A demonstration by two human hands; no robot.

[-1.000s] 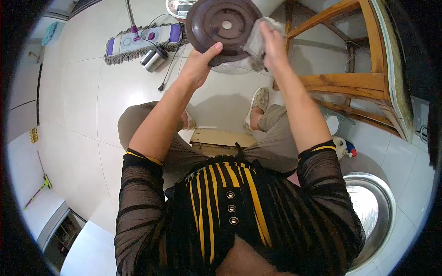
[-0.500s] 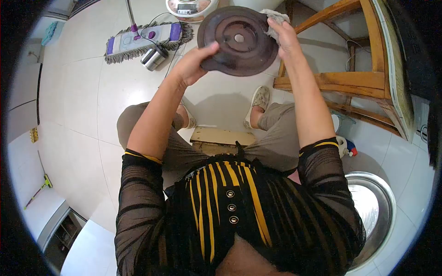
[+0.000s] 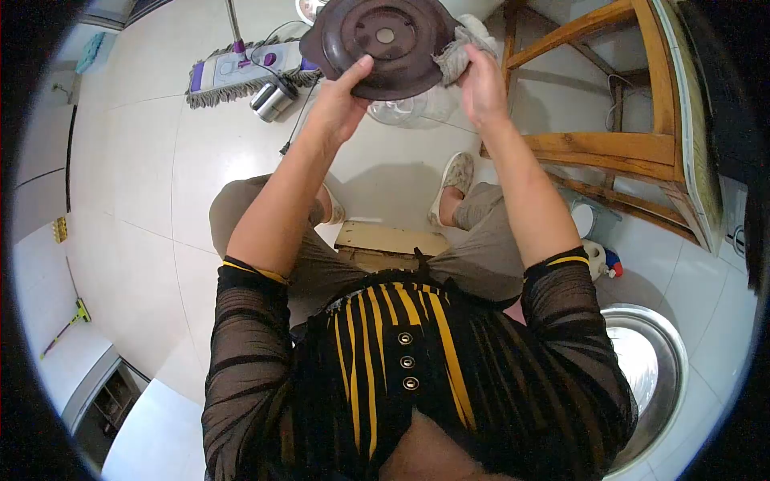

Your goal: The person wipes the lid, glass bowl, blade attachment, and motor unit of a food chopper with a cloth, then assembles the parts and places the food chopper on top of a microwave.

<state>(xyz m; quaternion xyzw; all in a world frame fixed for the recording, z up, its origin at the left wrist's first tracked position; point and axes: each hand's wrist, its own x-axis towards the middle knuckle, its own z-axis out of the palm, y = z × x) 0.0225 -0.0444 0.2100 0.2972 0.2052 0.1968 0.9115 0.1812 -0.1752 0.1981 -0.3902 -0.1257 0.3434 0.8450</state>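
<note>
A round dark brown plate-like disc (image 3: 409, 68) with a pale centre spot is held up at the top middle. My left hand (image 3: 345, 100) grips its lower left edge, thumb on the face and fingers hidden beneath. At the disc's right edge, my right hand (image 3: 483, 86) is closed on a grey-white cloth (image 3: 455, 58), which touches the rim. Beneath the disc, a clear item (image 3: 397, 111) shows in part on the floor.
A flat mop (image 3: 241, 72) and a metal cup-like appliance (image 3: 273, 100) with a cord lie at the upper left. A wooden chair (image 3: 601, 148) stands at the right, above a metal basin (image 3: 678, 345). A low stool (image 3: 389, 236) sits between the legs.
Since the previous frame the disc has moved up and a little left, tilting differently. Both hands have moved with it, and the cloth is lower on its right rim.
</note>
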